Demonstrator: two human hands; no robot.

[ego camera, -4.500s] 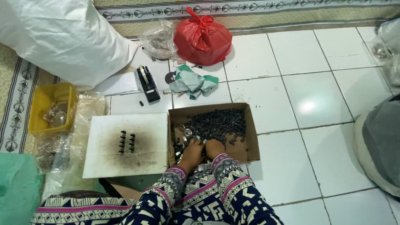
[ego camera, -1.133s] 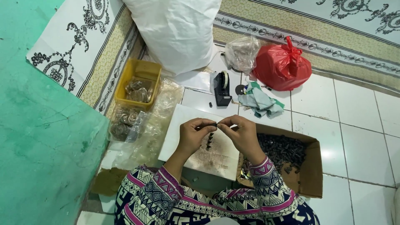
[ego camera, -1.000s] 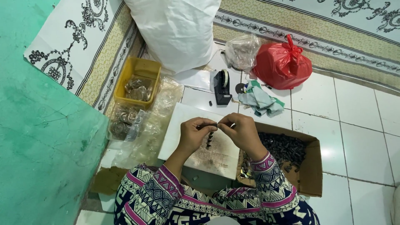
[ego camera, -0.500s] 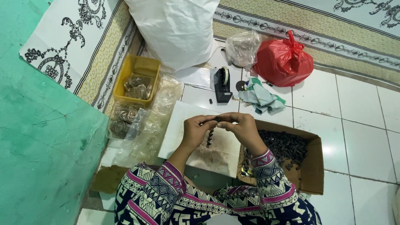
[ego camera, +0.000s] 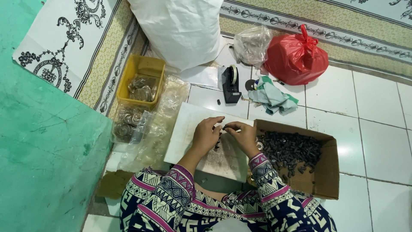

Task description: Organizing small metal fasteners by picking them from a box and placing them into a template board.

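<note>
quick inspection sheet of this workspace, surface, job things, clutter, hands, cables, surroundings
surface: white tiled floor; a smudged white board lies in front of the person
job's things: a small dark piece is pinched between both hands over the board; a cardboard box to the right holds a heap of similar dark pieces
clutter: yellow tray with bagged items, clear plastic bags, black tape dispenser, green cloth, red plastic bag, clear bag, big white sack
grippers: left hand and right hand meet fingertip to fingertip on the piece
cables: nothing seen
surroundings: green wall, patterned mat
</note>
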